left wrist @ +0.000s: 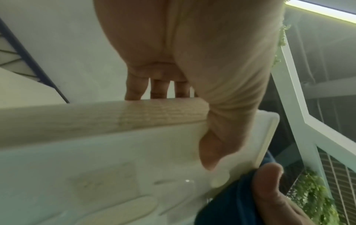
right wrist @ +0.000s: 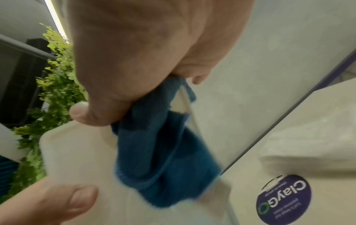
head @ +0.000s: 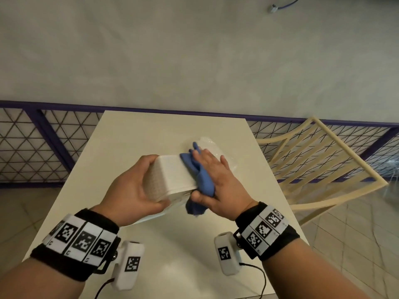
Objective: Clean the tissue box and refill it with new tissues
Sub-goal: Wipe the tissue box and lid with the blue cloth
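Two hands on one job: the tissue box [head: 172, 175] is lifted clear of the pale worktop [head: 133, 134], tilted so a flat white face meets the cloth. Left hand [head: 131, 186] wraps its grip round the woven end, thumb near, fingers far, likely to steady it. Right hand [head: 212, 178] presses the blue cloth [head: 201, 180] flat against the box's other end, thumb pinching a fold. Behind lies a clear wrapped pack [head: 212, 152], probably the refill. Beyond: grey wall, purple lattice railing [head: 43, 143], cream chair [head: 319, 160].
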Demonstrator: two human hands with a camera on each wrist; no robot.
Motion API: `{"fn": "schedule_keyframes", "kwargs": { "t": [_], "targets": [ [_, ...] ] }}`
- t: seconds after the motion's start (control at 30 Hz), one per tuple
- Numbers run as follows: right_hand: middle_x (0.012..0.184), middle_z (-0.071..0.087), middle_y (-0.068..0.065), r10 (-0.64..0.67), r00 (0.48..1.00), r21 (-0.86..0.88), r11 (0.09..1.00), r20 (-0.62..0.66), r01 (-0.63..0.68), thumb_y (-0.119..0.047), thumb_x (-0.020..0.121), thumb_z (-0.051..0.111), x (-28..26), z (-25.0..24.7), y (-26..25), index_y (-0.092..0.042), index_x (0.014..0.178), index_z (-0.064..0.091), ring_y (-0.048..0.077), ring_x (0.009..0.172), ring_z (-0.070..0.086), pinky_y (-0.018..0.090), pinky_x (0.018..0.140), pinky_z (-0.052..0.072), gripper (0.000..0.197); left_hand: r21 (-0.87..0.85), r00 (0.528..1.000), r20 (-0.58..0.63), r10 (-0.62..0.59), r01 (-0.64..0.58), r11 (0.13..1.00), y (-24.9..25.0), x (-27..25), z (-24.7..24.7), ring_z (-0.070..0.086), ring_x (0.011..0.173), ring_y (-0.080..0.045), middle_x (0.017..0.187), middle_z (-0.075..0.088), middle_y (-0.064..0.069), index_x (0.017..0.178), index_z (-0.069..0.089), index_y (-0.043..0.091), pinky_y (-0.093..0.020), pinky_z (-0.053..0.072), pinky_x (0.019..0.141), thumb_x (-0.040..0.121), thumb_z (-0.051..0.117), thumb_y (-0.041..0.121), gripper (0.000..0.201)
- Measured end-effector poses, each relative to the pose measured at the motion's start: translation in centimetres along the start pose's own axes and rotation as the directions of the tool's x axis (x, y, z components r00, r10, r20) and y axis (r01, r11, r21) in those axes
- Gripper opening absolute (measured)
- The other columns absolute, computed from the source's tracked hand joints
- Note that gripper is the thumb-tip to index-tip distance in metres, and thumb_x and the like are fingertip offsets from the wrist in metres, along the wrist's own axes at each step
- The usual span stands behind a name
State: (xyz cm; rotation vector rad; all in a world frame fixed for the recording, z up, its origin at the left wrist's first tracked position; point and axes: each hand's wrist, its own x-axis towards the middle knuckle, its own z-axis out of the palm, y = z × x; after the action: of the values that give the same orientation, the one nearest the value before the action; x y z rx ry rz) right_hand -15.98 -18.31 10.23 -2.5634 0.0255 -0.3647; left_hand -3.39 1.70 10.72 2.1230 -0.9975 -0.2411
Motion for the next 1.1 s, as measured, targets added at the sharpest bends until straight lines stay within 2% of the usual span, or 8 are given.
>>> {"fn": "schedule_keyframes", "kwargs": {
  "t": [0.17, 0.3, 0.4, 0.53, 0.63, 0.77, 1.0, 1.1],
  "targets": [
    [0.162, 0.001, -0.002, 0.135, 0.991, -0.037, 0.99, -0.009, -0.135, -0.092, 0.063, 0.025, 0.2, 0.9, -2.3, -0.025, 0.152, -0.002, 0.015, 0.149, -0.001, 0.048, 0.119, -0.006, 0.114, -0.001, 1.0, -0.009, 0.009, -0.009, 1.0, 0.2, 0.0, 0.1, 0.056, 0.097, -0.005, 0.108, 0.054, 0.025, 0.121, 0.034, 0.049, -0.032, 0.05, 0.079, 0.052, 0.08, 0.044, 0.084],
    [0.162, 0.005, -0.002, 0.074, 0.997, -0.013, 0.997, -0.032, -0.075, -0.072, 0.083, 0.003, 1.2, 2.5, -6.5, -0.03, 0.152, 0.007, 0.017, 0.149, -0.005, 0.05, 0.117, -0.015, 0.081, -0.05, 1.0, -0.009, -0.027, 0.027, 0.998, 0.6, 0.3, 0.9, 0.063, 0.09, -0.003, 0.1, 0.063, 0.024, 0.113, 0.041, 0.051, -0.034, 0.053, 0.079, 0.055, 0.074, 0.047, 0.067],
    [0.159, 0.016, -0.011, -0.038, 0.992, -0.065, 0.997, -0.119, 0.03, -0.054, 0.095, 0.017, 1.2, 2.9, -5.3, -0.033, 0.149, 0.019, 0.008, 0.148, 0.003, 0.047, 0.114, -0.021, 0.059, -0.072, 0.998, -0.045, -0.033, 0.029, 0.997, 0.2, -0.1, 0.9, 0.062, 0.09, -0.001, 0.099, 0.061, 0.026, 0.105, 0.037, 0.06, -0.027, 0.05, 0.076, 0.054, 0.077, 0.04, 0.067],
    [0.153, 0.023, -0.022, 0.229, 0.961, 0.19, 0.961, -0.156, -0.199, -0.052, 0.092, 0.019, 0.6, 2.0, -0.2, -0.034, 0.148, 0.025, -0.019, 0.135, 0.012, 0.048, 0.117, -0.016, 0.059, -0.033, 0.998, -0.066, -0.001, -0.001, 0.999, -0.5, -1.2, 0.5, 0.048, 0.1, 0.011, 0.111, 0.049, 0.034, 0.114, 0.027, 0.059, -0.017, 0.042, 0.075, 0.052, 0.078, 0.046, 0.081],
    [0.155, 0.024, -0.018, 0.35, 0.927, 0.303, 0.905, -0.135, -0.297, -0.053, 0.092, 0.023, 0.8, 2.6, -0.3, -0.033, 0.149, 0.023, -0.007, 0.14, 0.02, 0.049, 0.119, -0.008, 0.06, -0.008, 0.996, -0.085, 0.003, -0.003, 1.0, -0.5, -1.1, 0.7, 0.048, 0.095, 0.006, 0.112, 0.047, 0.034, 0.116, 0.027, 0.057, -0.014, 0.041, 0.075, 0.054, 0.081, 0.042, 0.083],
    [0.161, 0.008, -0.011, 0.246, 0.964, 0.171, 0.959, -0.101, -0.227, -0.067, 0.084, 0.019, 1.3, 3.7, -3.9, -0.047, 0.147, 0.011, 0.02, 0.149, -0.002, 0.051, 0.115, -0.011, 0.067, 0.091, 0.994, -0.107, -0.019, 0.029, 0.995, -0.2, -0.1, 1.1, 0.054, 0.096, -0.007, 0.109, 0.053, 0.022, 0.121, 0.037, 0.045, -0.034, 0.05, 0.078, 0.056, 0.079, 0.04, 0.078],
    [0.158, 0.016, -0.02, 0.015, 0.999, -0.026, 1.0, -0.046, -0.017, -0.051, 0.096, 0.013, 1.8, 4.3, -5.4, -0.042, 0.145, 0.028, 0.012, 0.149, -0.002, 0.05, 0.108, -0.026, 0.053, 0.065, 0.992, -0.119, -0.036, 0.044, 0.997, -0.4, 0.5, 2.5, 0.062, 0.091, -0.019, 0.099, 0.062, 0.007, 0.108, 0.046, 0.037, -0.039, 0.051, 0.082, 0.064, 0.055, 0.053, 0.048],
    [0.157, 0.022, -0.017, 0.106, 0.991, 0.057, 0.993, -0.077, -0.102, -0.045, 0.098, 0.019, 2.3, 4.0, -3.9, -0.041, 0.147, 0.023, 0.002, 0.146, 0.005, 0.049, 0.109, -0.022, 0.049, 0.046, 0.99, -0.117, 0.078, -0.073, 0.996, -0.7, 0.5, 2.7, 0.06, 0.097, -0.002, 0.106, 0.063, 0.012, 0.11, 0.051, 0.048, -0.02, 0.046, 0.087, 0.077, 0.068, 0.018, 0.048]
  ]
}}
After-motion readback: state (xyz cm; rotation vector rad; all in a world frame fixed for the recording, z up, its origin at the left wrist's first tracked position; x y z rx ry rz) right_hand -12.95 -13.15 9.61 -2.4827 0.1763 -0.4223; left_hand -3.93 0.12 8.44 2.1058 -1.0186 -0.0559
